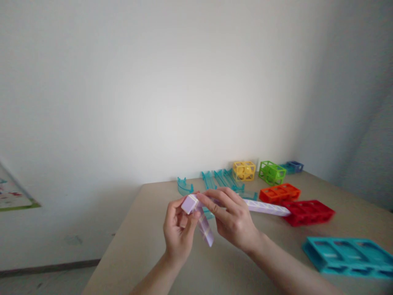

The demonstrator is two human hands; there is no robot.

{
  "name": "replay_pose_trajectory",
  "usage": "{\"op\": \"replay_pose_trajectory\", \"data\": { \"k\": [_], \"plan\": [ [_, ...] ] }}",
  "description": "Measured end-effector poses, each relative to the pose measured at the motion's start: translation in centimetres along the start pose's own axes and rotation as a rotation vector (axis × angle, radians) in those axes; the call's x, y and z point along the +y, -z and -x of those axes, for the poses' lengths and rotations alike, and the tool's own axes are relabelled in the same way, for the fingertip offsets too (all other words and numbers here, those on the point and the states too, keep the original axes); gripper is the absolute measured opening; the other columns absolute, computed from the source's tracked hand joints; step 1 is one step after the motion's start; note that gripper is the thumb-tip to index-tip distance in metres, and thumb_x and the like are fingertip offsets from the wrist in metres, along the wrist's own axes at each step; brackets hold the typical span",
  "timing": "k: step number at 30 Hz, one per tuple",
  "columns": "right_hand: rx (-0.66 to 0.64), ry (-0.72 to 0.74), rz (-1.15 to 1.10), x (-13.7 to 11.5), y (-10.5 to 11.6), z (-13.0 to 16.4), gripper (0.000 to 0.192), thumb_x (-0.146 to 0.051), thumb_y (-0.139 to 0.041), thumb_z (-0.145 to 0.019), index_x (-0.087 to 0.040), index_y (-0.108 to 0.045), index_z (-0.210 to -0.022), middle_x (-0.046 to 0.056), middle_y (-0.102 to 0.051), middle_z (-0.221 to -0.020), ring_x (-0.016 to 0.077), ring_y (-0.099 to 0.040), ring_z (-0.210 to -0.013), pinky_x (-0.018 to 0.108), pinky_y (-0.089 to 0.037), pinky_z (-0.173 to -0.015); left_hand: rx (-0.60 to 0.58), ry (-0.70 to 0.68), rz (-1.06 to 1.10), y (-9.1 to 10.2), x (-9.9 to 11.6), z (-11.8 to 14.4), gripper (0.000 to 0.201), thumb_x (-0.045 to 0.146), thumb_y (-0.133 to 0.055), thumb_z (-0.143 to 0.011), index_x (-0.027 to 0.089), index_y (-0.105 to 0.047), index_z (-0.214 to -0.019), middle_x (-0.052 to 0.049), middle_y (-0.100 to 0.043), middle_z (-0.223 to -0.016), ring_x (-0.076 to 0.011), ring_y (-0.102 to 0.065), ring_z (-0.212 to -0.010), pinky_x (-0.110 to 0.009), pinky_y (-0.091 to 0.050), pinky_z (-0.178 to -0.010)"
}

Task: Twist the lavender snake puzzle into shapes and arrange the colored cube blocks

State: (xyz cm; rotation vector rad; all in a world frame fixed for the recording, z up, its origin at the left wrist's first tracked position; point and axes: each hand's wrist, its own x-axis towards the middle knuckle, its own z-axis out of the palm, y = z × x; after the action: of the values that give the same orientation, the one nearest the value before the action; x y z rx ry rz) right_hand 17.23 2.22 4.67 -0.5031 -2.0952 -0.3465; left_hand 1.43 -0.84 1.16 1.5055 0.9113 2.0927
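Between thumb and fingers my left hand [178, 231] pinches a pale lilac plastic piece [190, 204] with a squarish end face. A narrow lilac strip [205, 231] slants down from beneath it, between my hands. My right hand [235, 219] is closed at the piece's right side, index finger and thumb against it. Behind that hand a long lilac bar [267, 207] with white lines runs right to a red frame block [308, 212]. Whether this bar joins the piece in my fingers is hidden by my right hand.
On the beige table [132, 250] lie clear teal track pieces [219, 179] along the wall. Yellow [244, 171] and green [272, 173] frame blocks stand at the back. An orange frame block [279, 192] is right of centre, a turquoise one [350, 257] nearer me.
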Motion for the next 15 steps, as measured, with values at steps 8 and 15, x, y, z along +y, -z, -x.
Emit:
{"op": "replay_pose_trajectory", "data": {
  "k": [8,15],
  "plan": [
    [0.305,0.149,0.1,0.4,1.5,0.5,0.022,-0.022,-0.059,-0.09,-0.018,-0.065,-0.111,0.008,-0.071,-0.096,0.0223,-0.058,-0.091,0.038,-0.048,-0.078,-0.262,-0.317,0.046,0.5,0.1,1.2,0.053,0.002,-0.062,-0.08,0.022,-0.049,-0.127,-0.013,-0.067,-0.117,-0.023,-0.068,-0.101,-0.025,-0.061,-0.072],
    [0.325,0.208,0.097,0.3,1.9,0.5,0.025,-0.016,-0.062,-0.087,-0.021,-0.064,-0.112,0.007,-0.07,-0.103,0.0217,-0.06,-0.094,0.042,-0.048,-0.084,-0.295,-0.471,-0.058,0.6,0.4,1.2,0.058,-0.002,-0.065,-0.075,0.021,-0.051,-0.127,-0.013,-0.067,-0.118,-0.0256,-0.066,-0.106,-0.035,-0.058,-0.086]
  ]
}}
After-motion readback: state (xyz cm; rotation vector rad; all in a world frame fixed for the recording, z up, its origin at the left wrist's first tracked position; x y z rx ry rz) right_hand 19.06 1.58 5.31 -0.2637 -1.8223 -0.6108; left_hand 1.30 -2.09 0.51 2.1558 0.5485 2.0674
